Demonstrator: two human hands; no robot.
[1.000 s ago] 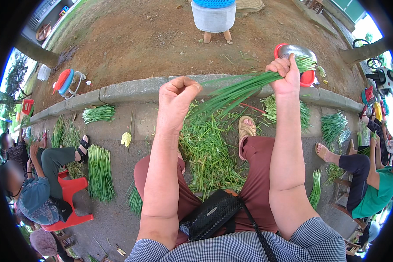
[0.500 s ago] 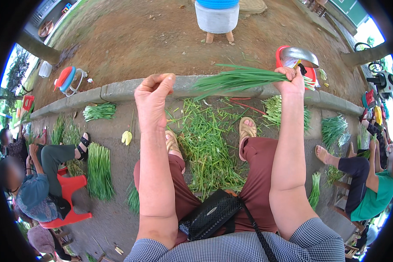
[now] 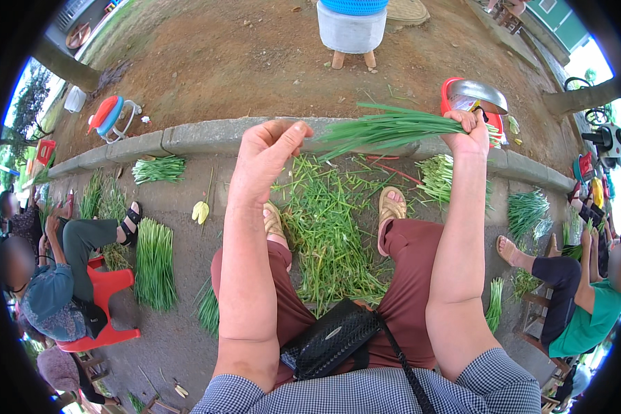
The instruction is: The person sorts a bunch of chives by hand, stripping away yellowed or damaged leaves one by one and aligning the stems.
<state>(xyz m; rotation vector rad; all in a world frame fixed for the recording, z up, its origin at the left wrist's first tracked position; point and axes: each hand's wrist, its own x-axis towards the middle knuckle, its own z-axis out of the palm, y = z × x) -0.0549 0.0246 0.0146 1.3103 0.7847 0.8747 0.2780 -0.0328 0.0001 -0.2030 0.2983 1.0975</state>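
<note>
A bunch of long green garlic chives (image 3: 393, 128) lies sideways in my right hand (image 3: 470, 132), which is wrapped round it near the pale stem end; the leaf tips point left. My left hand (image 3: 269, 157) is raised just left of those tips, apart from them. Its fingers reach toward the bunch, with the thumb loosely beside them, and no thing shows in it. Below, between my sandalled feet, spreads a heap of loose green trimmings (image 3: 331, 234). A pile of chives (image 3: 437, 178) rests on the ground beneath my right forearm.
A concrete kerb (image 3: 200, 136) crosses ahead. Beyond it stand a red basin (image 3: 448, 93) with a metal bowl and a white stool (image 3: 352, 31). A black bag (image 3: 334, 338) sits on my lap. Chive bundles (image 3: 155, 265) and seated people flank me, one near a red stool (image 3: 110, 297).
My left hand has moved right toward the leaf tips, and its pinched fingers have loosened and stretched out. My right hand still grips the bunch, almost in place.
</note>
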